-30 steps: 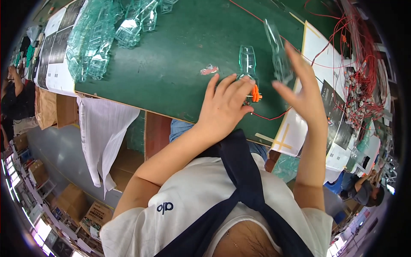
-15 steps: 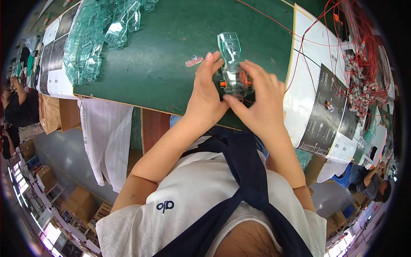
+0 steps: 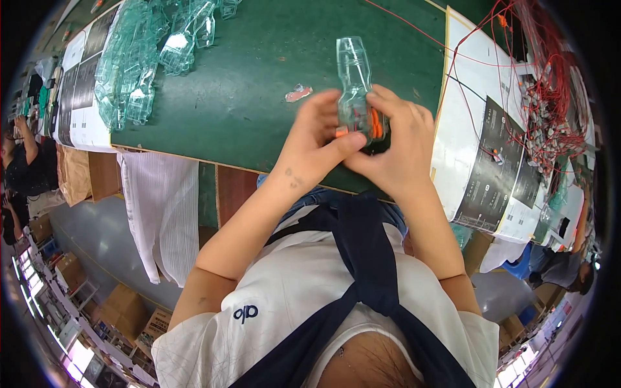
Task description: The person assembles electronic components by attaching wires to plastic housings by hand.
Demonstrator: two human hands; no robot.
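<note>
A clear plastic blister shell [image 3: 354,71], long and narrow-waisted, stands out from between my hands over the green table. Its lower part holds an orange-and-dark item [image 3: 377,123], whose kind I cannot make out. My right hand [image 3: 402,139] is closed around the right side of the shell, fingers along its edge and thumb underneath. From the left, my left hand [image 3: 317,136] presses its thumb across the lower end, next to an orange piece [image 3: 341,131]. The fingers of that hand are bent and slightly blurred behind the shell.
Several empty clear shells [image 3: 132,77] lie heaped at the far left. A tangle of red wires with small parts [image 3: 556,123] covers the right side, on white and black printed sheets [image 3: 485,168]. A pinkish scrap [image 3: 298,94] lies on the green table [image 3: 246,77].
The shell has tilted and shifted slightly away from me. My left thumb has come across its lower end, where before the left hand was spread beside it.
</note>
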